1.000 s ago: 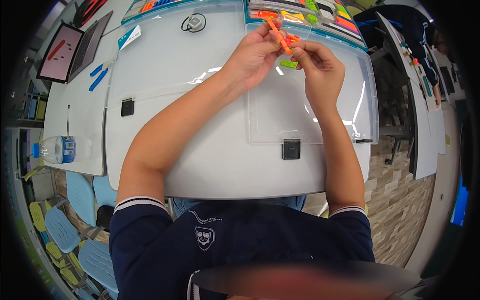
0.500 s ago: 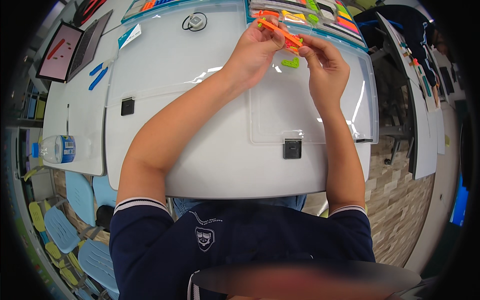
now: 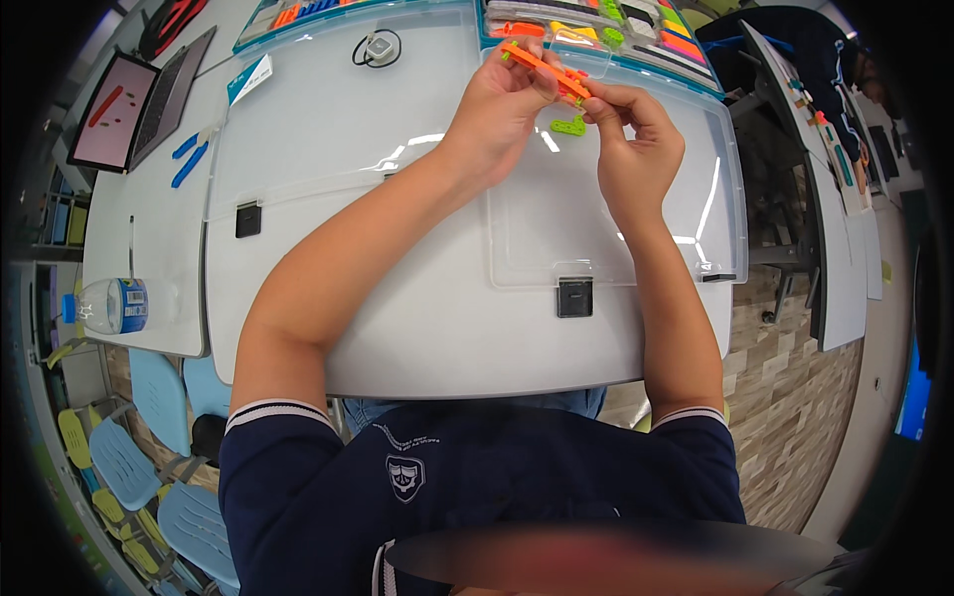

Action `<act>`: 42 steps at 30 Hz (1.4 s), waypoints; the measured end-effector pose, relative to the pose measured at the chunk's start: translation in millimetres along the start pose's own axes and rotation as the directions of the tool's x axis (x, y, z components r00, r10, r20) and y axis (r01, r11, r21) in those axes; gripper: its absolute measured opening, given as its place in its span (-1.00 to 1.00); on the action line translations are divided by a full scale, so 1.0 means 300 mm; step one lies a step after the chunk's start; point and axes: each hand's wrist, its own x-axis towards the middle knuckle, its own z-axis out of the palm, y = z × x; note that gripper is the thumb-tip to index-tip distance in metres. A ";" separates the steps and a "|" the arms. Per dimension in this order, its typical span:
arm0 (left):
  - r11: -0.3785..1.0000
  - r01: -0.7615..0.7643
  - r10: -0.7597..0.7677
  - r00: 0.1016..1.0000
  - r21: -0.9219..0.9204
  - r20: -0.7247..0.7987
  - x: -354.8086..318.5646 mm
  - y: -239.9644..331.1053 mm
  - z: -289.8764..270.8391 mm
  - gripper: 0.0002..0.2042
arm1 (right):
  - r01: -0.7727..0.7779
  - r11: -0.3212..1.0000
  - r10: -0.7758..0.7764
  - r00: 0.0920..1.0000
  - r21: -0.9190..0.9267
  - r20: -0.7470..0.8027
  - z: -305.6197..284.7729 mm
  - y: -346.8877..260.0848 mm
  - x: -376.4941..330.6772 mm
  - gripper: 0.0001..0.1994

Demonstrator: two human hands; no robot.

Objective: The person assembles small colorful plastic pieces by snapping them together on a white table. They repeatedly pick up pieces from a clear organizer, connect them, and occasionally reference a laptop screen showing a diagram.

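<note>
Between my two hands is an orange building-kit beam (image 3: 545, 72) with small green pieces at its ends. My left hand (image 3: 502, 99) is closed around its left part, thumb underneath. At the beam's right end, the fingertips of my right hand (image 3: 636, 124) pinch it near a green piece. Some red or orange parts show behind the beam, but my fingers partly hide them. A loose lime-green angled connector (image 3: 568, 126) lies just below the beam, on the clear plastic lid (image 3: 596, 219).
Open parts cases (image 3: 636, 40) with coloured pieces line the far edge. A coiled cable with a white plug (image 3: 378, 48) lies on the left lid. Further left are blue-handled pliers (image 3: 191, 157), a laptop (image 3: 134, 109), a small box (image 3: 248, 79) and a water bottle (image 3: 111, 305).
The beam and both hands have shifted slightly left and down in the picture, as has the whole scene. My right fingers still pinch the beam's right end.
</note>
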 end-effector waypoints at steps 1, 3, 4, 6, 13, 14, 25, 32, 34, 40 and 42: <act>1.000 0.002 -0.002 1.000 -0.009 -0.006 0.001 0.000 0.001 -0.77 | 0.006 1.000 -0.006 1.000 0.003 0.001 -0.002 0.001 0.002 -0.89; 1.000 -0.005 0.005 1.000 -0.011 0.005 0.003 0.003 0.000 -0.77 | 0.020 1.000 -0.020 1.000 0.001 0.013 -0.006 0.002 0.007 -0.90; 1.000 -0.002 0.002 1.000 -0.014 -0.001 0.004 0.005 -0.001 -0.77 | 0.028 1.000 -0.028 0.999 -0.001 0.025 -0.006 0.003 0.010 -0.90; 1.000 -0.001 0.001 1.000 0.024 -0.018 0.013 0.015 -0.005 -0.77 | -0.037 0.995 0.029 0.996 0.092 0.089 -0.009 0.001 0.017 -0.90; 0.913 0.083 -0.090 0.996 0.399 -0.002 0.022 0.084 -0.008 -0.67 | -0.602 0.735 0.385 0.749 0.312 0.539 -0.026 -0.030 0.033 -0.76; 0.882 0.124 -0.147 0.989 0.455 0.016 0.028 0.097 -0.008 -0.64 | -0.634 0.727 0.420 0.715 0.265 0.560 -0.027 -0.033 0.033 -0.75; 0.685 -0.097 0.331 0.924 0.722 -0.190 0.153 0.610 -0.414 -0.74 | -0.678 0.526 0.456 0.734 0.513 0.503 0.596 -0.330 -0.350 -0.78; -0.470 0.404 0.697 0.715 0.785 0.049 0.085 0.889 -0.886 -0.66 | -0.586 0.767 0.198 0.605 0.263 0.771 0.575 -0.372 -0.460 -0.83; -0.634 0.572 0.698 0.713 0.520 0.066 0.024 0.985 -1.025 -0.69 | -0.569 0.790 0.199 0.590 0.228 0.783 0.583 -0.369 -0.448 -0.83; -0.710 0.698 0.580 0.653 0.091 -0.487 -0.194 1.219 -1.328 -0.61 | -0.492 0.849 0.151 0.572 0.191 0.806 0.581 -0.368 -0.429 -0.83; -0.687 0.726 0.582 0.583 0.042 -0.567 -0.241 1.267 -1.385 -0.59 | -0.463 0.868 0.133 0.566 0.180 0.814 0.582 -0.370 -0.422 -0.83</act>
